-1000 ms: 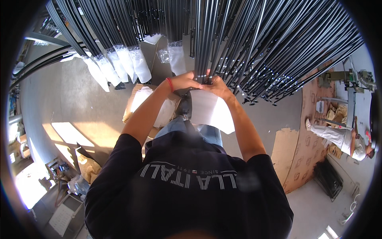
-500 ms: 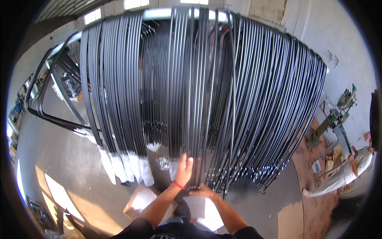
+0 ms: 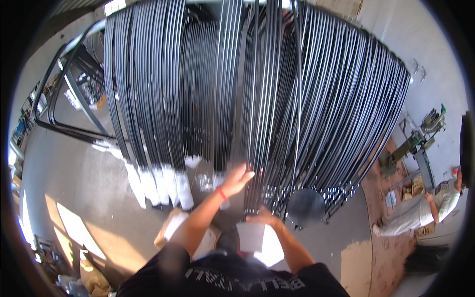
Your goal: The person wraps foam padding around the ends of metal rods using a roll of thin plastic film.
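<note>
A wide row of long black tubes (image 3: 341, 109) hangs from a pale overhead bar. Near the middle is a narrow bundle of black tubes (image 3: 254, 183). My left hand (image 3: 237, 180), with a red cord at the wrist, rests against the left side of that bundle, thumb and fingers apart. Lower down, my right hand (image 3: 265, 217) closes round the bundle's bottom ends from the right; some of its fingers are hidden. To the left, other tubes (image 3: 148, 89) have white wrapping (image 3: 166, 188) over their lower ends.
A bent black tube frame (image 3: 47, 116) juts out at the left. Below my hands are an open carton (image 3: 170, 230) and a white surface (image 3: 251, 237). At the right, a person in light clothes (image 3: 410, 213) stands by a green machine (image 3: 413, 143). A dark round seat (image 3: 306, 207) is beneath the tubes.
The view has tipped downward, and the rack sits higher in it. Both hands stay at the middle bundle, which has shifted slightly right relative to the wrapped tubes.
</note>
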`<state>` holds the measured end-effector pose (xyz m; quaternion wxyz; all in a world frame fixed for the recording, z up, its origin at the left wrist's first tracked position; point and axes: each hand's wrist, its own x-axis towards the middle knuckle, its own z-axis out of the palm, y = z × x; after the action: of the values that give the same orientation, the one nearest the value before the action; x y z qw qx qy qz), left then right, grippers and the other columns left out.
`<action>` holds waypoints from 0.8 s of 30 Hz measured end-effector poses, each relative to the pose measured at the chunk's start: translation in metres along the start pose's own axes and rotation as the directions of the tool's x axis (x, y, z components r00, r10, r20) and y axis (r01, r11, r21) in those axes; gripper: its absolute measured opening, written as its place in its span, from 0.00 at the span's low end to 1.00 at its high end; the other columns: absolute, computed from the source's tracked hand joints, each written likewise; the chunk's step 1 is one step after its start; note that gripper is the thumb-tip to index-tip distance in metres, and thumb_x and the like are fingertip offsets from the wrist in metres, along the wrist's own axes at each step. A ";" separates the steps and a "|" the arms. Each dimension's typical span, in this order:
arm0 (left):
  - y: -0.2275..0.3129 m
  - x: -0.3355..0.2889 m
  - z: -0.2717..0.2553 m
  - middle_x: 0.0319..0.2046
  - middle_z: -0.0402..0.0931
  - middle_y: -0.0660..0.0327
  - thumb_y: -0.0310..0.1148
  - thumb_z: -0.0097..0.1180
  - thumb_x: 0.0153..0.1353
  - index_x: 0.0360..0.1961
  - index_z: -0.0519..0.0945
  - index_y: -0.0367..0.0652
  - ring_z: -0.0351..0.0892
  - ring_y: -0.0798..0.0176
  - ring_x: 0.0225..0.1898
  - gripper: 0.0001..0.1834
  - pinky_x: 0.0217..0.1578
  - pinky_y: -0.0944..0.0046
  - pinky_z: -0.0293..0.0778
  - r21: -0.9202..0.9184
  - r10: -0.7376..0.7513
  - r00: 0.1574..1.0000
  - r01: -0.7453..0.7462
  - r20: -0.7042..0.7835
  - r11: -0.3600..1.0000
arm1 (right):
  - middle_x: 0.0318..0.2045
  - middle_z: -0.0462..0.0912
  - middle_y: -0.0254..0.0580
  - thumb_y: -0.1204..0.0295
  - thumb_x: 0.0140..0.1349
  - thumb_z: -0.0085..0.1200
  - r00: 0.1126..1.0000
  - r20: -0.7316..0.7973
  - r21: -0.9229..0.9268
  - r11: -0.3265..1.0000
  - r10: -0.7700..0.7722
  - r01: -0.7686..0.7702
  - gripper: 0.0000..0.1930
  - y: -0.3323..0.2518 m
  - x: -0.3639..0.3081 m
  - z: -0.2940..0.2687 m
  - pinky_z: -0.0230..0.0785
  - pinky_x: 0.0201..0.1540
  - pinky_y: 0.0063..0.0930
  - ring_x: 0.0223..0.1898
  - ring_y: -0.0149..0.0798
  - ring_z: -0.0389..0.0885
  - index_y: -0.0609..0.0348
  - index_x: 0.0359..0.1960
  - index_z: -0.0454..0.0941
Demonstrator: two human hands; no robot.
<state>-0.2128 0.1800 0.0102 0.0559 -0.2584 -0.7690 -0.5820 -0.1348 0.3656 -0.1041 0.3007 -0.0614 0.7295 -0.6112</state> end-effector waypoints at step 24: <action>-0.001 -0.102 0.030 0.29 0.76 0.54 0.31 0.53 0.43 0.30 0.79 0.43 0.78 0.56 0.32 0.10 0.32 0.63 0.72 0.502 -0.381 0.906 0.420 -0.185 0.756 | 0.31 0.80 0.38 0.72 0.51 0.56 0.993 -0.006 0.073 0.990 -0.116 0.117 0.12 -0.027 -0.036 0.020 0.68 0.41 0.22 0.32 0.29 0.76 0.62 0.37 0.77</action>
<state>-0.1193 0.1736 -0.0398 0.0265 -0.0414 -0.9341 -0.3537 -0.1029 0.3579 -0.0674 0.2661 -0.0924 0.7019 -0.6543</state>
